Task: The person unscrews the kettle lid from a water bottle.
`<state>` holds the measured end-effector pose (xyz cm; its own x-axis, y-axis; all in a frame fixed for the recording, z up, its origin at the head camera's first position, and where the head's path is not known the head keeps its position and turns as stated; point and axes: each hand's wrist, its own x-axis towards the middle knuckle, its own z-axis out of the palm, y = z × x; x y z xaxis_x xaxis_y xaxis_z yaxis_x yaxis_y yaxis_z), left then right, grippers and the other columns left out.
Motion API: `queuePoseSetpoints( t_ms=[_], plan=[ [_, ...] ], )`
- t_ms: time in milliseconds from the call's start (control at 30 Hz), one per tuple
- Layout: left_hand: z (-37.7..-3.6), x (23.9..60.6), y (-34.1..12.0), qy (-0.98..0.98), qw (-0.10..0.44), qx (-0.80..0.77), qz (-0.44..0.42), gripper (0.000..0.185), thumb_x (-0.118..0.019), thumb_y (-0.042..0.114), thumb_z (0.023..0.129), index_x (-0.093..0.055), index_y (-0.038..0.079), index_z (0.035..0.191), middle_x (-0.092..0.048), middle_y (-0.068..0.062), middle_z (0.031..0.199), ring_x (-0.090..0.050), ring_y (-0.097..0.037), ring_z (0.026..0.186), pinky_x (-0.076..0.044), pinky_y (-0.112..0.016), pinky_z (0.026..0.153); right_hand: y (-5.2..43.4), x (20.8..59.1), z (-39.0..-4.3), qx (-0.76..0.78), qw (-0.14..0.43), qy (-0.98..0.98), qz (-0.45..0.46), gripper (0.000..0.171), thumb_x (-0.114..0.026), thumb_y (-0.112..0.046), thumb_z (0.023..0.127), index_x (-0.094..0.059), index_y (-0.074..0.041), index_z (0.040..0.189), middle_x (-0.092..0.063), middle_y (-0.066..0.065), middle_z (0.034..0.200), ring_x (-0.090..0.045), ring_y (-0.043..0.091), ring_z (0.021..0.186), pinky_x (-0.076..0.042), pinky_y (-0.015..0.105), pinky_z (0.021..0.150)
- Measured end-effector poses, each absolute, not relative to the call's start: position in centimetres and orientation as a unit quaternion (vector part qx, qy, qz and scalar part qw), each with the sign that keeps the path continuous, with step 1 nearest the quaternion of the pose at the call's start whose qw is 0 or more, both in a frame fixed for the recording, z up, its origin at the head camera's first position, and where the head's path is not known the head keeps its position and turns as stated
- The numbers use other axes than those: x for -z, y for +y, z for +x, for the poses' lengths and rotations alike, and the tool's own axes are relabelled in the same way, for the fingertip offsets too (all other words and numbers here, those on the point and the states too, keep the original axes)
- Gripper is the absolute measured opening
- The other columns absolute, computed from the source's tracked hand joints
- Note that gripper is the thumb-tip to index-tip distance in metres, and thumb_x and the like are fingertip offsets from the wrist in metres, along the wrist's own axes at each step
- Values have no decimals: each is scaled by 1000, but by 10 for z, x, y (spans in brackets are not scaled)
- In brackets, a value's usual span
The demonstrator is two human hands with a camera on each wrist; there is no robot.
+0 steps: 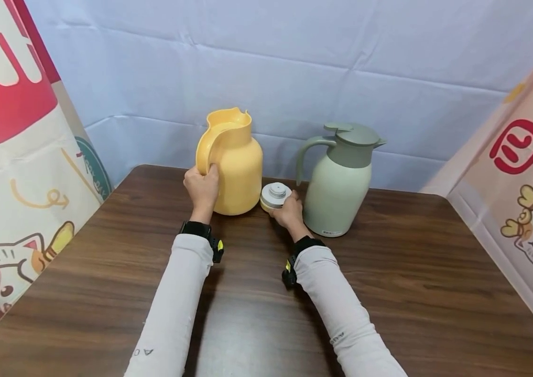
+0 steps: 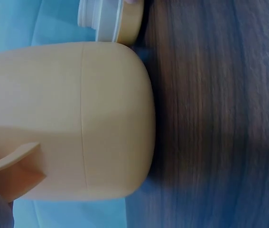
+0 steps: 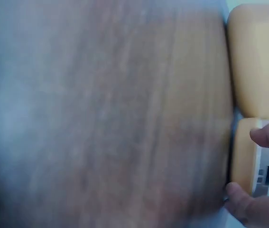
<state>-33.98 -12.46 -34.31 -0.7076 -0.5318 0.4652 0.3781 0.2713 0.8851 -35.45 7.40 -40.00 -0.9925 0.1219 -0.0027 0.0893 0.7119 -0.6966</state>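
A yellow thermos jug (image 1: 238, 173) stands upright near the table's back edge, its top uncovered. My left hand (image 1: 202, 187) grips the lower part of its handle; the left wrist view shows the jug's side (image 2: 68, 95) and base close up. Just right of the jug, its lid (image 1: 275, 196) lies upside down, with the yellow side down and the white stopper part up. The fingers of my right hand (image 1: 289, 213) hold this lid at its near right side. In the right wrist view, the thumb and a finger (image 3: 241, 202) lie against the lid's edge (image 3: 244, 152).
A green thermos jug (image 1: 338, 188) with its lid on stands close to the right of my right hand, handle toward the left. The brown wooden table (image 1: 257, 314) ends at a pale cloth backdrop (image 1: 285, 68). Printed cloths hang at both sides.
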Motion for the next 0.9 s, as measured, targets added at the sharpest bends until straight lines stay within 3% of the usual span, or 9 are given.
queuePoseSetpoints(
  t_ms=[200, 467, 667, 900],
  plan=[
    [-332, 339, -130, -726, 319, 608, 31, 31, -56, 14, 83, -44, 6, 56, -46, -8, 48, -47, -19, 42, -38, -25, 40, 84, 391, -345, -337, 8, -941, -6, 88, -71, -24, 76, -19, 7, 140, -36, 32, 125, -39, 40, 116, -35, 41, 96],
    [-329, 339, -134, -736, 302, 605, 16, 28, -54, 14, 85, -44, 6, 60, -47, -8, 50, -51, -20, 45, -42, -26, 43, 83, 387, -335, -322, 3, -947, 13, 80, -67, -22, 81, -22, 5, 140, -34, 32, 126, -42, 41, 115, -37, 42, 94],
    [-321, 339, -137, -794, 289, 534, 9, 19, -56, 22, 85, -50, 5, 80, -51, -11, 68, -50, -25, 60, -40, -33, 55, 76, 382, -326, -248, 11, -969, 14, 75, -67, -26, 82, -27, 0, 140, -39, 29, 123, -50, 41, 104, -44, 47, 81],
    [-307, 347, -145, -895, 216, 388, 45, 58, -59, 46, 79, -42, 3, 114, -45, -12, 96, -47, -30, 82, -38, -45, 73, 78, 373, -314, -169, -39, -982, 72, 70, -64, -30, 86, -32, -4, 142, -35, 28, 130, -46, 39, 111, -44, 47, 81]
  ],
)
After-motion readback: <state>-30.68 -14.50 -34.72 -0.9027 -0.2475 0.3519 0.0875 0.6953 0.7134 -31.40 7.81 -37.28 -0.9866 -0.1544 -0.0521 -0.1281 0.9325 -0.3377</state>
